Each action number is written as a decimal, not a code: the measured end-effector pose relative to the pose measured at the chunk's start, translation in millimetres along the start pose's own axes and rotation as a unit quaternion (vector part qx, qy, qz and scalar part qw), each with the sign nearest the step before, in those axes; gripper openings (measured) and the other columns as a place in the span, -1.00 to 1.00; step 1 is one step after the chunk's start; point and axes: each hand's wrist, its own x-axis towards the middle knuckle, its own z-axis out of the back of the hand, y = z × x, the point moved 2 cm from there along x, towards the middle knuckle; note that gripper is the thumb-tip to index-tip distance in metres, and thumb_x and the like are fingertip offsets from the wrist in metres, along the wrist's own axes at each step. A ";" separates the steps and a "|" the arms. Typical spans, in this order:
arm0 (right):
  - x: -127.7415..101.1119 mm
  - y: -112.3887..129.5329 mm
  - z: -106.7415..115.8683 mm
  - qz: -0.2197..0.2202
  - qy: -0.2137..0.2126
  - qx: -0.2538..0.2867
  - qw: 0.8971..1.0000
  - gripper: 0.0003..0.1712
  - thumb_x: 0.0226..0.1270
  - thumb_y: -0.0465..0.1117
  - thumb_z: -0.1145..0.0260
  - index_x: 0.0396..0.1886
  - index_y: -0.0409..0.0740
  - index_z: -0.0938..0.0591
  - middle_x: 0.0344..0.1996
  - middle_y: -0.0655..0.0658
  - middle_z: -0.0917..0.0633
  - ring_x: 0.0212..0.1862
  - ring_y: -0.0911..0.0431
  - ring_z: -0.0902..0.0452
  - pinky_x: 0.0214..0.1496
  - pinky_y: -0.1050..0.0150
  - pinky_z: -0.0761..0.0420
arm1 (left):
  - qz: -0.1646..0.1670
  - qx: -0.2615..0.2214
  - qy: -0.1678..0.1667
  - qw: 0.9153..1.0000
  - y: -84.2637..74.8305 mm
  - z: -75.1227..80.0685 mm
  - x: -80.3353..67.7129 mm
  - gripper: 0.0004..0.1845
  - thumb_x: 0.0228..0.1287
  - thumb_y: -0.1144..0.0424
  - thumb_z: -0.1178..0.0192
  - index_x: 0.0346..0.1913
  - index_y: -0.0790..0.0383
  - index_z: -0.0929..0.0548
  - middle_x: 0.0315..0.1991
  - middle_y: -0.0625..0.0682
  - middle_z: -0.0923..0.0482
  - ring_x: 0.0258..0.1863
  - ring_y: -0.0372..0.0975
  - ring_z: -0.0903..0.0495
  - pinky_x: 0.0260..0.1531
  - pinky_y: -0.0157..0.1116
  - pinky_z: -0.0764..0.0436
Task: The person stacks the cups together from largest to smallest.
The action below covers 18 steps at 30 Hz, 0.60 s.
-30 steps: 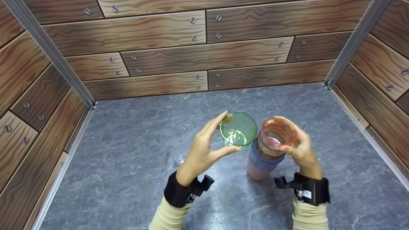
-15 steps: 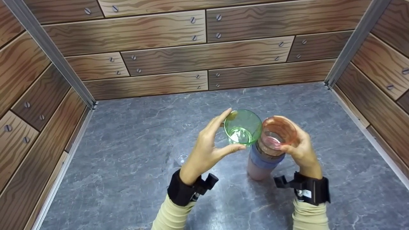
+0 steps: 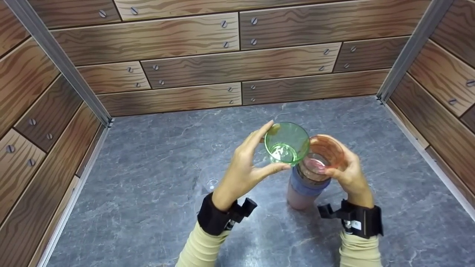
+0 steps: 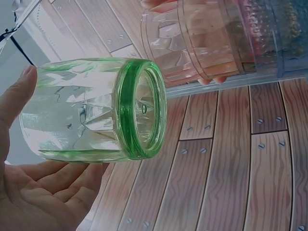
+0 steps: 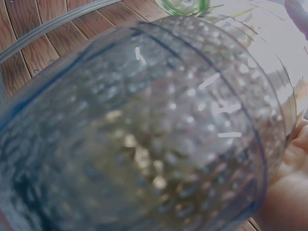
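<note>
From the head camera, a stack of tumblers (image 3: 310, 178) stands on the grey bench (image 3: 148, 178): a pinkish one at the bottom, a blue one above it and an orange one on top. That much of the nesting looks done. The green cup (image 3: 286, 144) is not yet in; it hangs in the air at about 10 o'clock from the stack's mouth, its rim overlapping the orange rim in this view. The left hand (image 3: 243, 172) holds it, forefinger curled round the far wall and thumb pressed to the near wall. The right hand (image 3: 347, 170) wraps the top of the stack from the 3 o'clock side. A clear glass (image 3: 210, 181) stands on the bench, partly hidden behind the left wrist, and by the look of it still waits.

In the left wrist view, the green cup (image 4: 96, 110) lies between a fingertip at 9 o'clock and the fingers (image 4: 53, 185) below, its base towards the stack (image 4: 216, 38) at 1 o'clock, clear of it.

The right wrist view is filled by the blurred, dimpled blue wall of the stack (image 5: 144, 125); skin shows at 4 o'clock against it, and a green sliver (image 5: 185, 6) sits at 12 o'clock.
</note>
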 end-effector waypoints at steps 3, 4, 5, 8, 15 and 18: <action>-0.2 -1.0 -0.1 0.005 -0.003 0.010 1.000 -0.23 0.08 -0.45 -0.30 0.25 -0.62 -0.17 0.19 -0.33 -0.47 0.25 -0.02 -0.44 0.39 0.26 -0.38 | -0.006 -0.003 -0.002 1.000 -1.8 -0.8 2.7 -0.09 -0.09 0.14 -0.41 0.33 0.37 -0.21 0.20 0.13 -0.46 0.17 -0.17 -0.46 0.22 -0.36 -0.48; -0.3 -0.9 -0.1 0.005 -0.004 0.012 1.000 -0.23 0.08 -0.45 -0.30 0.25 -0.61 -0.17 0.20 -0.32 -0.47 0.25 -0.01 -0.44 0.40 0.27 -0.37 | -0.009 -0.004 -0.003 1.000 -2.4 -1.4 3.5 -0.09 -0.09 0.15 -0.41 0.33 0.38 -0.21 0.19 0.14 -0.46 0.17 -0.17 -0.46 0.21 -0.36 -0.48; -0.4 -1.0 0.1 0.007 -0.004 0.014 1.000 -0.23 0.08 -0.46 -0.30 0.26 -0.61 -0.17 0.20 -0.31 -0.47 0.25 0.00 -0.43 0.40 0.27 -0.37 | -0.011 -0.004 -0.004 1.000 -3.0 -1.9 4.4 -0.09 -0.09 0.15 -0.41 0.33 0.38 -0.21 0.19 0.14 -0.46 0.17 -0.17 -0.46 0.21 -0.36 -0.49; -0.1 -1.1 0.4 0.007 -0.005 0.024 1.000 -0.24 0.08 -0.48 -0.29 0.26 -0.58 -0.18 0.22 -0.29 -0.47 0.27 0.02 -0.42 0.40 0.28 -0.36 | -0.016 0.001 -0.008 1.000 -4.5 -3.6 6.2 -0.08 -0.11 0.14 -0.42 0.33 0.37 -0.22 0.18 0.14 -0.47 0.16 -0.17 -0.47 0.20 -0.37 -0.49; -0.6 -1.0 1.0 -0.006 -0.014 0.034 0.999 -0.25 0.08 -0.48 -0.30 0.28 -0.49 -0.23 0.23 -0.23 -0.47 0.28 0.07 -0.42 0.40 0.32 -0.37 | -0.021 0.001 -0.008 1.000 -8.3 -7.3 11.7 -0.08 -0.11 0.14 -0.42 0.33 0.36 -0.22 0.18 0.16 -0.47 0.15 -0.18 -0.48 0.21 -0.38 -0.49; -1.1 -0.5 1.2 -0.006 -0.014 0.036 0.999 -0.27 0.09 -0.49 -0.28 0.29 -0.43 -0.24 0.25 -0.19 -0.46 0.29 0.09 -0.41 0.40 0.35 -0.36 | -0.030 -0.005 -0.003 1.000 -11.5 -9.0 15.6 -0.08 -0.11 0.15 -0.42 0.33 0.38 -0.21 0.17 0.17 -0.47 0.17 -0.16 -0.47 0.25 -0.37 -0.45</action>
